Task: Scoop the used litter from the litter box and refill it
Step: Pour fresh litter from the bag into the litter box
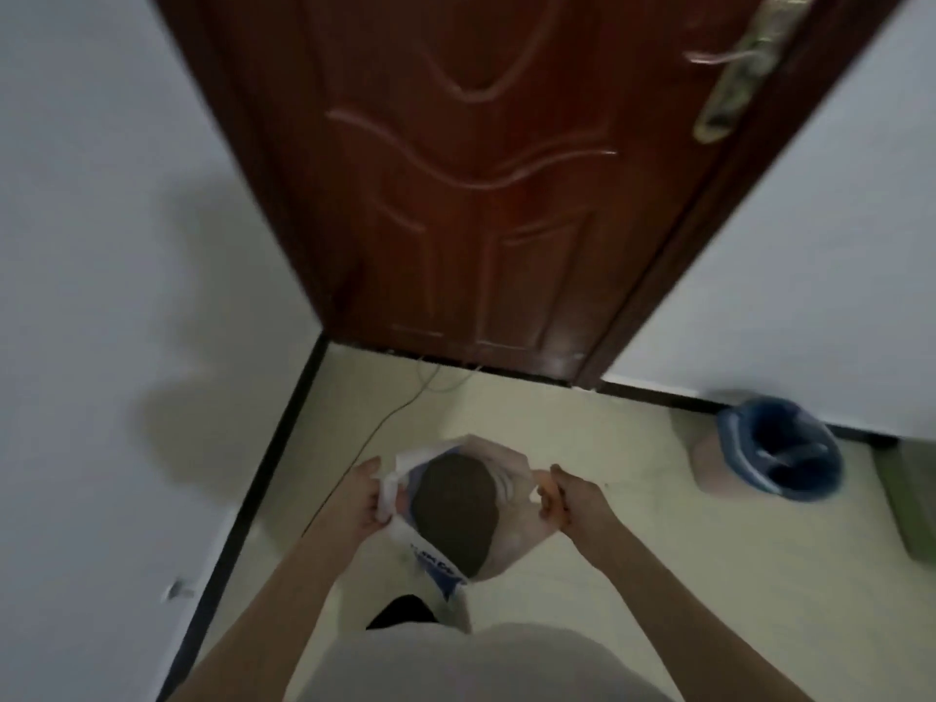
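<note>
Head camera looked down on a person standing before a closed reddish-brown door (486, 184), both arms stretched out over a plastic bag (511, 519) held open between them. Left hand (368, 494) had its fingers curled round the white edge of the bag's mouth, and right hand (567, 496) pinched the opposite edge, with something orange showing at the fingertips; I could not tell what that was. Between the two grips the mouth gaped wide, and inside lay a dark brown heap of litter (456, 514), granular as far as the blur allowed. Below the left grip the bag's side bore blue print, too smeared to read. Well off to the right of the right hand, against the white wall, stood a pink waste bin (719, 463) lined with a blue bag. Beyond the left hand, a thin cable (375, 428) ran across the pale floor (582, 575) toward the door's foot. A brass lever handle (734, 63) sat high on the door. No litter box showed anywhere.
</note>
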The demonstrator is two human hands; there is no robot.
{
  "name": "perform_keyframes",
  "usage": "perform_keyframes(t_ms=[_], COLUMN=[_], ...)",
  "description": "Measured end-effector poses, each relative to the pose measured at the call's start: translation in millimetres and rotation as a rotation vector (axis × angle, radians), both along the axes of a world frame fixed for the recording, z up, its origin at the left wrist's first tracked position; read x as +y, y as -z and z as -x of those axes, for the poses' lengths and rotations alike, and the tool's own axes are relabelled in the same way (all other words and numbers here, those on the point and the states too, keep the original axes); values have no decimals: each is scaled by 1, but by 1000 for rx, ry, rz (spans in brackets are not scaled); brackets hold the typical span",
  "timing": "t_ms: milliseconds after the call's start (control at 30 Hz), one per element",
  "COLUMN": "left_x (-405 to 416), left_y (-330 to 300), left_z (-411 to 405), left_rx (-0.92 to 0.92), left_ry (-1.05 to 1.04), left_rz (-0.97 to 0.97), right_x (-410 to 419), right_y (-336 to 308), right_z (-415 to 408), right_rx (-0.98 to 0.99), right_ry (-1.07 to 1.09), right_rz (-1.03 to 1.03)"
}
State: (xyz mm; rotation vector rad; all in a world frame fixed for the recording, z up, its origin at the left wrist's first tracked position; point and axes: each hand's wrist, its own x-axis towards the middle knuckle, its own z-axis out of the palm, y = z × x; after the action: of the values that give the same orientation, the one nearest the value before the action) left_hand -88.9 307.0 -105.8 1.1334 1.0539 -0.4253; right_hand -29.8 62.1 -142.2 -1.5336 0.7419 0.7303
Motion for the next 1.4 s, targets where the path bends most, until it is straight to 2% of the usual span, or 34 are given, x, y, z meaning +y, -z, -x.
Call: perform_keyframes(t_ms=[133, 200, 433, 600, 733, 833, 1000, 1133, 1267, 1400], left_x=[-69, -104, -218, -299, -371, -426, -520, -607, -700, -775], left_y=[-11, -15, -16, -8, -12, -18, -14, -8, -14, -7], left_z=[-70, -103, -206, -257, -277, -285, -273, -253, -214, -191], left_rx=[-9, -32, -59, -87, -52, -62, -43, -67, 20, 83], left_ry=[203, 291, 645, 922, 1064, 1165, 1314, 1358, 1388, 1415], left_rz=[-19, -55, 27, 41, 61, 43, 60, 46, 76, -13], right_x=[-64, -93, -187, -249, -297, -339, -409, -483, -560, -634], right_y=[-12, -18, -31, -38, -44, -47, -43, -34, -25, -22], right_z=[-9, -15, -57, -66, -52, -44, -20, 9, 46, 74], right_rx=[-57, -70, -42, -1, 5, -19, 17, 38, 97, 127], right_ry=[234, 326, 614, 827, 1015, 1124, 1191, 1203, 1220, 1244], right_rz=[-18, 20, 184, 252, 276, 276, 270, 245, 207, 229])
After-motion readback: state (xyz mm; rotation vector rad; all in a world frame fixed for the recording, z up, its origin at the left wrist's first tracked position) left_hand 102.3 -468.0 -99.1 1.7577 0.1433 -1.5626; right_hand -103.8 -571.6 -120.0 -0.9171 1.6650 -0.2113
